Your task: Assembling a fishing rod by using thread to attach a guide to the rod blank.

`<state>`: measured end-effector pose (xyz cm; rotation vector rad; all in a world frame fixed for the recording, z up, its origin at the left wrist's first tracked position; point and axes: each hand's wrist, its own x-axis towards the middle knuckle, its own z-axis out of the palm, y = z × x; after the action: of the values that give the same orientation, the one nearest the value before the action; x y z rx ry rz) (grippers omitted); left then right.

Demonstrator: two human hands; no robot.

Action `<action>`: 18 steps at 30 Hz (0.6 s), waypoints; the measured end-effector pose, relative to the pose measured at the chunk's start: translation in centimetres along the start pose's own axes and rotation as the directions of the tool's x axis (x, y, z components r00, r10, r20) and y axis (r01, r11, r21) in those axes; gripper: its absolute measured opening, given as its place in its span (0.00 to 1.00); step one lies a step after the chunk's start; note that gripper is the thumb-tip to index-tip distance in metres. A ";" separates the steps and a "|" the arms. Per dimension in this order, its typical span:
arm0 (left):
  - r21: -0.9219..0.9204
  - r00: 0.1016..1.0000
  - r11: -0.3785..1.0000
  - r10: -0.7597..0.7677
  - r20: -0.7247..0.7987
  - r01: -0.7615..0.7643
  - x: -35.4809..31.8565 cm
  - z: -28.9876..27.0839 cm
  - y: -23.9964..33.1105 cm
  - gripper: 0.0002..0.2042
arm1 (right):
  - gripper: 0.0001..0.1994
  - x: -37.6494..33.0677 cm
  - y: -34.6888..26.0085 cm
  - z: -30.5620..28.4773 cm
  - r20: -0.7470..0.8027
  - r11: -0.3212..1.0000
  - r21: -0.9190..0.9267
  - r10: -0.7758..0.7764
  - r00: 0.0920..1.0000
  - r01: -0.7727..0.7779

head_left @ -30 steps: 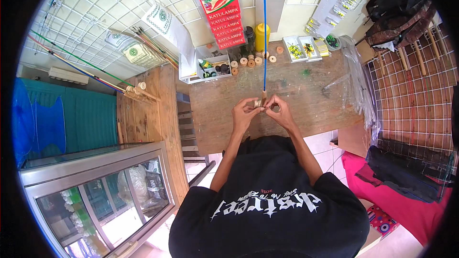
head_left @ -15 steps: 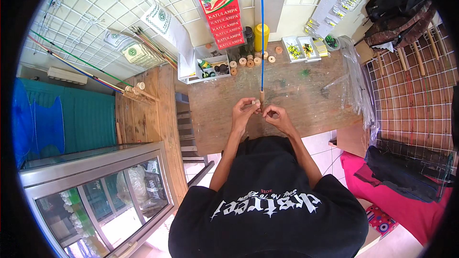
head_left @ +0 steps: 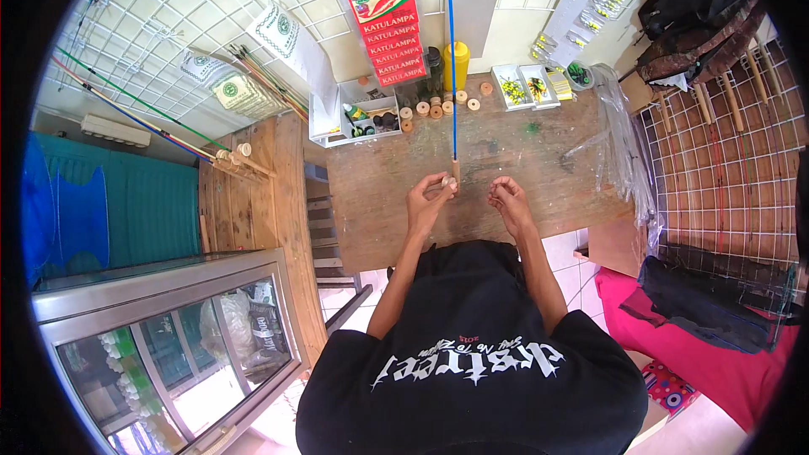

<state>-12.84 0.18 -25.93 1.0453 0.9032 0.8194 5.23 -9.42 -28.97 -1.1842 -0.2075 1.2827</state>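
**Hands Part at the Butt of a Blue Rod**

A person in a black printed shirt is standing at the near edge of a wooden bench [head_left: 506,160], working on a long, thin blue rod [head_left: 451,50] that is rising from the middle of the bench toward its far edge and on past the wire grid wall. The left hand [head_left: 428,200] is pinching the rod's pale lower end [head_left: 456,170], fingers closed around it. The right hand [head_left: 508,202] is now hovering just beside it, clear of the rod, fingers curled together; whether anything small, such as thread, is caught between them cannot be told at this size.

That is the change: 1 second ago both hands were meeting tightly at the rod's end, and since then they have been drawing apart, the right one sliding toward the bench's right edge. Judging from this, the 2-handed fiddling at the tip looks to be easing, with the left hand alone steadying the rod.

Along the far edge, a row of small wooden spools [head_left: 438,107], a yellow bottle [head_left: 456,63] and white trays of lures [head_left: 527,88] are sitting untouched.
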 end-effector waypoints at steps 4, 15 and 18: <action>0.067 1.000 0.997 0.024 -0.020 -0.022 -0.6 0.5 0.1 0.16 | 0.07 -0.3 -0.6 0.0 0.073 0.997 0.079 -0.007 0.997 0.001; 0.230 0.985 0.973 0.069 -0.160 -0.031 -0.6 2.4 0.5 0.20 | 0.19 3.2 -0.8 3.9 0.408 0.783 -0.534 -0.091 0.908 0.319; 0.301 0.981 0.953 0.076 -0.179 -0.019 -0.1 3.0 0.5 0.20 | 0.19 3.7 -0.9 4.5 0.367 0.819 -0.538 0.014 0.930 0.200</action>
<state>-10.24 -0.78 -24.70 1.2705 1.1944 0.8490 3.96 -3.75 -27.99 -1.4047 -0.9687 1.3839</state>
